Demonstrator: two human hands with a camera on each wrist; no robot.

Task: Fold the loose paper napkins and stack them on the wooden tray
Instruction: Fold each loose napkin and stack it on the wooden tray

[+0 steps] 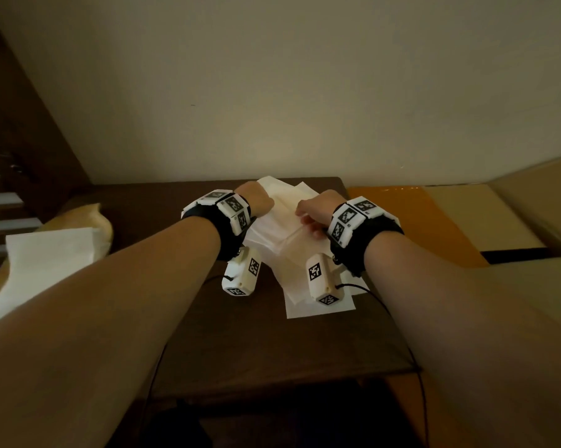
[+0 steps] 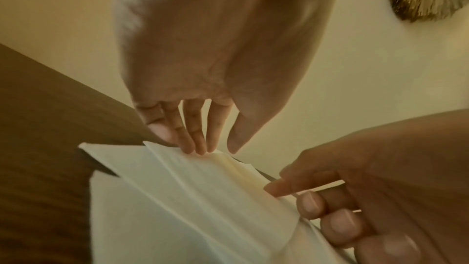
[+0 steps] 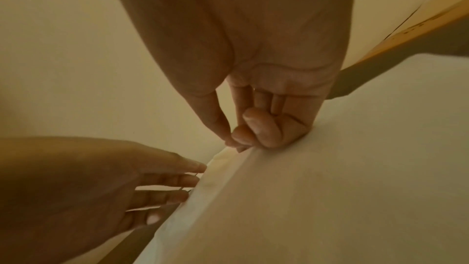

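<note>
A loose pile of white paper napkins (image 1: 282, 221) lies at the far middle of the dark table (image 1: 240, 344). My left hand (image 2: 218, 148) reaches onto the pile's far-left edge, and its straight fingertips (image 2: 200, 148) touch the top napkin (image 2: 203, 188). At that napkin's right edge, my right hand (image 3: 236, 142) pinches the paper between thumb and forefinger, its other fingers curled, and lifts the edge slightly. The wooden tray (image 1: 103, 221) sits at the left with a white napkin (image 1: 46, 263) lying on it.
A wall rises right behind the table's far edge. An orange surface (image 1: 418, 215) and a cardboard box (image 1: 515, 202) adjoin the table on the right. Stairs (image 1: 1, 202) show at far left. Black cables (image 1: 385, 305) trail from the wrist cameras across the table.
</note>
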